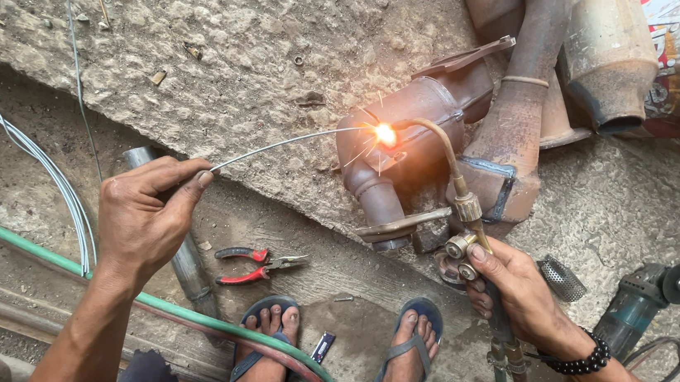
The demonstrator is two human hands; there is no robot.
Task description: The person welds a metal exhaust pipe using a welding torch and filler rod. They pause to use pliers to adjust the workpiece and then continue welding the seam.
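Far left: bundle of thin wires point(43, 167) lying on the dirt, and a green hose point(35, 246) running across the ground toward the feet.

Left hand point(142, 218) pinched shut on a thin metal rod point(278, 145); thumb and forefinger grip its near end. The rod slants up and right, its far tip at the glowing spot point(384, 135). A grey pipe point(184, 255) lies under that hand.

Centre, on the ground: red-handled pliers point(258, 266), just above two feet in blue sandals point(341, 349).

The rusty exhaust part point(410, 152) rests against the edge of a rough stone slab point(231, 31); sparks fly from the glowing spot on its upper face.

Right hand point(513, 291) wrapped tight round the torch point(463, 219), at the brass valves; the curved nozzle reaches up and left to the glow. Black bead bracelet point(585, 362) on the wrist.

Far right: angle grinder point(645, 299) on the ground, more rusty pipes point(595, 49) above. Hands well apart.
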